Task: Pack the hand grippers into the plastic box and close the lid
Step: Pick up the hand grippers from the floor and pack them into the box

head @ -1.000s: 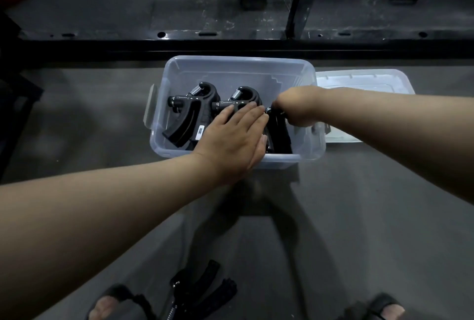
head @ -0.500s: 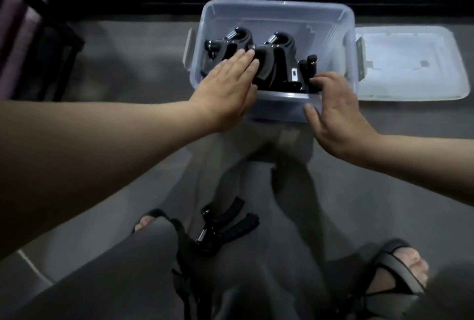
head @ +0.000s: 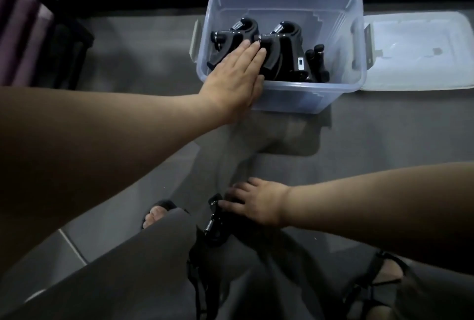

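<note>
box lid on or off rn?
Off. The clear plastic box stands open-topped; its translucent white lid lies flat on the floor beside it.

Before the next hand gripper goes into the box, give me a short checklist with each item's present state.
1. Clear plastic box open: ok.
2. Translucent lid off, flat on the floor beside the box: ok.
3. Left hand rests flat on the packed black hand grippers: ok.
4. Right hand on the black hand gripper on the floor: ok; firm grip: cannot tell.
5. Free space at the box's right end: ok.
</note>
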`<move>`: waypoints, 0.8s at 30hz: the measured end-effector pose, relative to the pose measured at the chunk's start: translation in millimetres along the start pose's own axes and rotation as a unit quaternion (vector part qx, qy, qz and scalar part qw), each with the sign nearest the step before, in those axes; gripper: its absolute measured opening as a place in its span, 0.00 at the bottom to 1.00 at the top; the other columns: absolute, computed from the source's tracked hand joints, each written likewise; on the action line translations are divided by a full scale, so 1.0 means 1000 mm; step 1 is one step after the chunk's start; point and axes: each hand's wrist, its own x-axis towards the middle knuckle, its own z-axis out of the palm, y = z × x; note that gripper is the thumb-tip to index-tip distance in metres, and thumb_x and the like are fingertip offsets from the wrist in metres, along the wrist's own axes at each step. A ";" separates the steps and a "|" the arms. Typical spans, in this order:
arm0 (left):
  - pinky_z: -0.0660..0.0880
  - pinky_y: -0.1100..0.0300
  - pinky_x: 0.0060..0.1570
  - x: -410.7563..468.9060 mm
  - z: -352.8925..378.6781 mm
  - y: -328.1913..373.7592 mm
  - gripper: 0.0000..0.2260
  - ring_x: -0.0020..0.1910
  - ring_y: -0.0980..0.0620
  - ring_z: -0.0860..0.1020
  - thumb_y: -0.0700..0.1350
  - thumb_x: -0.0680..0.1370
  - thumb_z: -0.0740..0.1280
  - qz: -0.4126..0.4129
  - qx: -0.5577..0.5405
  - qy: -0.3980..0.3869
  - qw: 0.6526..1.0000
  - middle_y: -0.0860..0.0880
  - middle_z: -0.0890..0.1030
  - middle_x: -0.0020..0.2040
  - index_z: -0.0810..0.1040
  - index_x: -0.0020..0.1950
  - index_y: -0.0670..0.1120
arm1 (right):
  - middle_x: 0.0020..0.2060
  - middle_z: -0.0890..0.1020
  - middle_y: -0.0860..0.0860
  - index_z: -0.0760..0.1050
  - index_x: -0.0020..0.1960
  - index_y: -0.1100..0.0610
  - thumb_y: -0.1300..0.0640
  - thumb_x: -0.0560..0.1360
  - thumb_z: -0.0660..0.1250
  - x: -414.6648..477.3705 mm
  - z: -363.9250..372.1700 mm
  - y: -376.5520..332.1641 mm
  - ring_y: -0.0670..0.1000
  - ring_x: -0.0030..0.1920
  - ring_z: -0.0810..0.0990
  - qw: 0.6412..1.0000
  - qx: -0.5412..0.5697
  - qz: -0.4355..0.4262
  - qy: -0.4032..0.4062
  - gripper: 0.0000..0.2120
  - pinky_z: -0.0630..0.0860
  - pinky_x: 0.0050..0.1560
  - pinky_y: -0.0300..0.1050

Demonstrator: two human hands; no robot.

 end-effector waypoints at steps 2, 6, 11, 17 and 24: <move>0.52 0.51 0.77 -0.001 0.000 0.001 0.30 0.78 0.45 0.54 0.55 0.80 0.42 0.001 0.000 0.005 1.000 0.42 0.59 0.78 0.58 0.78 0.40 | 0.64 0.76 0.58 0.64 0.75 0.55 0.54 0.79 0.50 0.007 0.012 -0.004 0.59 0.59 0.77 0.999 -0.042 -0.001 -0.015 0.25 0.71 0.57 0.50; 0.49 0.53 0.77 -0.001 -0.002 0.002 0.28 0.79 0.45 0.53 0.53 0.81 0.45 0.003 0.003 0.010 1.000 0.42 0.58 0.79 0.57 0.78 0.40 | 0.45 0.83 0.53 0.79 0.62 0.53 0.53 0.73 0.47 0.010 0.020 -0.006 0.55 0.39 0.80 0.998 -0.037 0.035 0.036 0.28 0.74 0.42 0.45; 0.49 0.51 0.77 0.000 -0.003 0.001 0.25 0.79 0.45 0.51 0.51 0.83 0.49 0.002 0.007 0.007 1.000 0.43 0.57 0.79 0.56 0.79 0.41 | 0.60 0.72 0.61 0.35 0.79 0.50 0.50 0.79 0.56 -0.002 0.011 0.008 0.58 0.55 0.73 0.991 -0.031 0.126 0.026 0.37 0.64 0.50 0.51; 0.51 0.50 0.77 0.001 -0.003 0.002 0.24 0.79 0.47 0.52 0.51 0.83 0.51 -0.005 0.018 0.005 1.000 0.45 0.58 0.79 0.58 0.78 0.42 | 0.59 0.74 0.61 0.58 0.73 0.55 0.55 0.78 0.62 -0.019 -0.008 0.029 0.63 0.56 0.78 0.966 0.176 0.187 0.025 0.26 0.73 0.50 0.52; 0.64 0.49 0.63 0.028 -0.020 0.011 0.26 0.65 0.45 0.71 0.54 0.79 0.46 -0.039 0.041 0.068 0.996 0.48 0.74 0.67 0.72 0.69 0.45 | 0.53 0.79 0.59 0.68 0.56 0.58 0.52 0.75 0.68 -0.042 -0.035 0.053 0.61 0.52 0.79 0.921 0.343 0.148 0.112 0.16 0.73 0.46 0.48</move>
